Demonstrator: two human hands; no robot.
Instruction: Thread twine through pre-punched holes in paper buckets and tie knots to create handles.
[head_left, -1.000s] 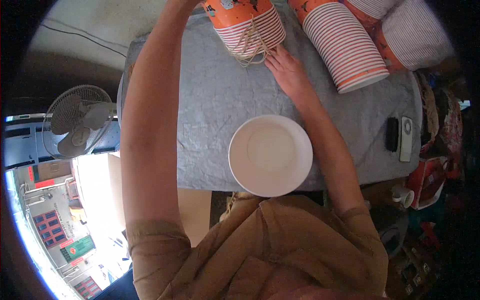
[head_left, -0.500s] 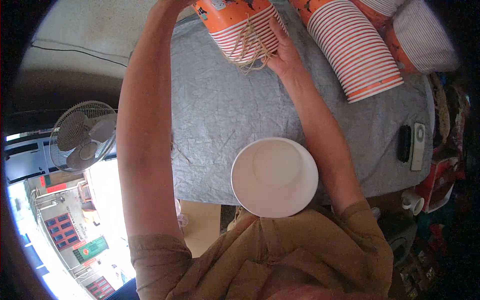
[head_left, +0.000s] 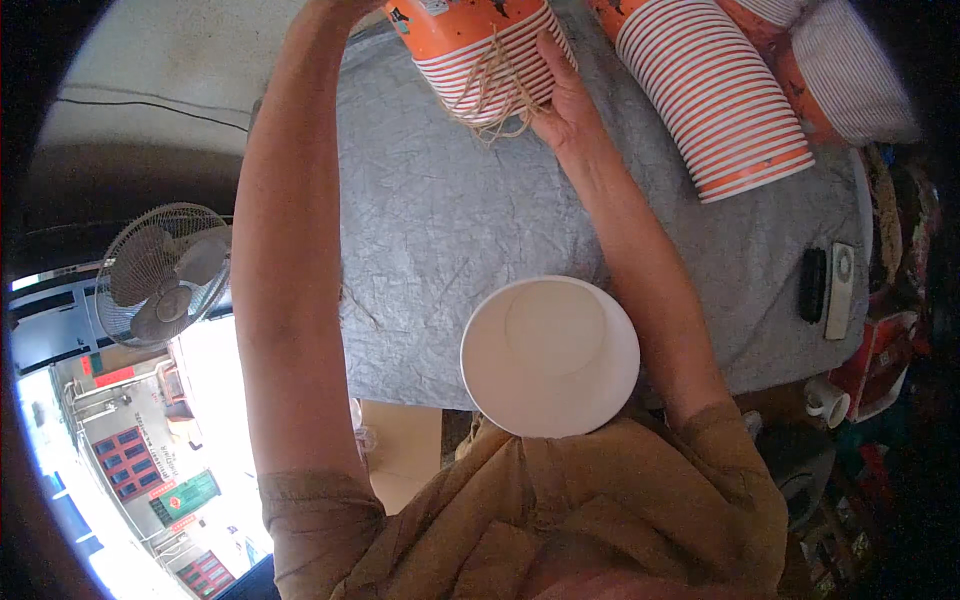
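At the far edge of the table lies a stack of orange paper buckets [head_left: 470, 45] with white rims, tilted on its side. My right hand [head_left: 568, 105] grips its rim end, thumb along the rims and the other fingers mostly hidden behind. A loose tangle of tan string [head_left: 495, 95] hangs over the rims beside that hand. My left hand [head_left: 350, 8] reaches to the stack's other end; the upper picture edge cuts off its fingers. Near my body a single white-lined paper bucket [head_left: 550, 355] stands with its mouth facing up, next to my right forearm.
More nested orange buckets [head_left: 715, 95] lie at the far right, with further wrapped stacks [head_left: 850, 75] beyond. A black object [head_left: 814, 285] and a pale remote control [head_left: 840, 290] rest near the table's right edge. A grey cover [head_left: 420, 220] spreads over the table. At left stands a fan [head_left: 165, 275].
Both hands keep their places at the bucket stack. Only a slight shift of the whole view shows.
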